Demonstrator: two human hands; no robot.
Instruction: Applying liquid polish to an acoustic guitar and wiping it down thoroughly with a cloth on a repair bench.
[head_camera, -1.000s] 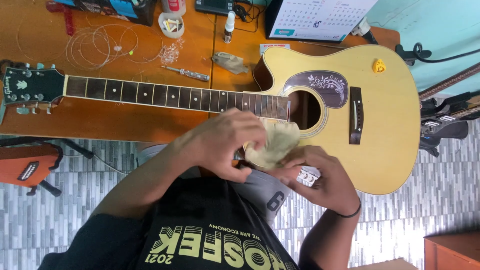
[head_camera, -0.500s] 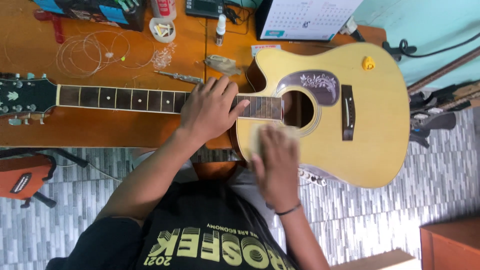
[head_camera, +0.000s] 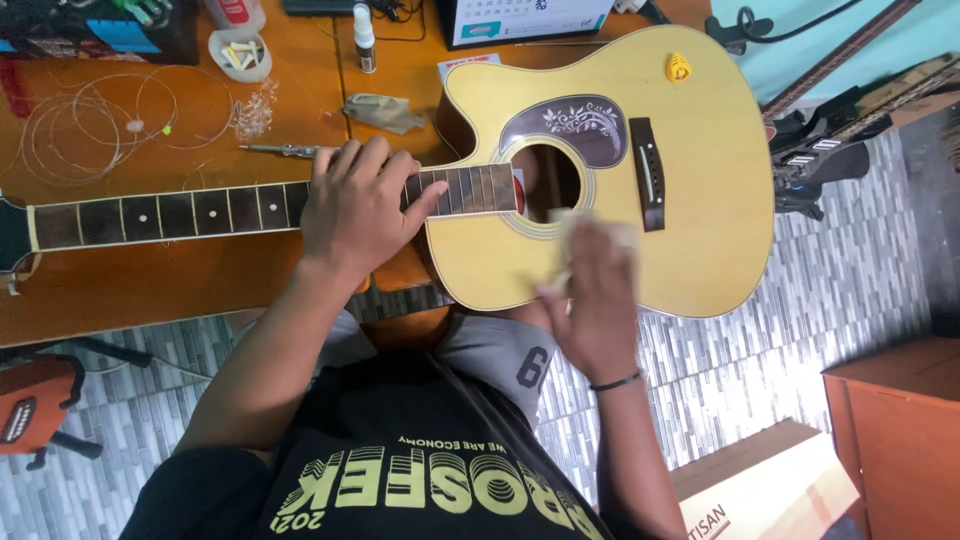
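A pale yellow acoustic guitar (head_camera: 700, 200) lies face up across an orange wooden table (head_camera: 150, 290), its neck (head_camera: 160, 215) pointing left. My left hand (head_camera: 355, 205) lies over the neck where it meets the body, fingers across the fretboard and holding it down. My right hand (head_camera: 595, 300) presses a small pale cloth (head_camera: 590, 232) flat on the guitar's top, just below the sound hole (head_camera: 550, 180) and beside the dark bridge (head_camera: 648, 172). No strings show over the fretboard.
Coiled strings (head_camera: 100, 125), a thin metal tool (head_camera: 280, 150), a folded rag (head_camera: 385, 112), a small bowl (head_camera: 240, 55) and a little bottle (head_camera: 365, 40) lie on the table. A yellow knob (head_camera: 678, 68) sits on the guitar. More instruments (head_camera: 820, 160) stand right, a box (head_camera: 770, 490) below.
A second ago both hands held the cloth in front of my chest. My left hand went onto the neck and my right hand carried the cloth onto the guitar top, sliding right.
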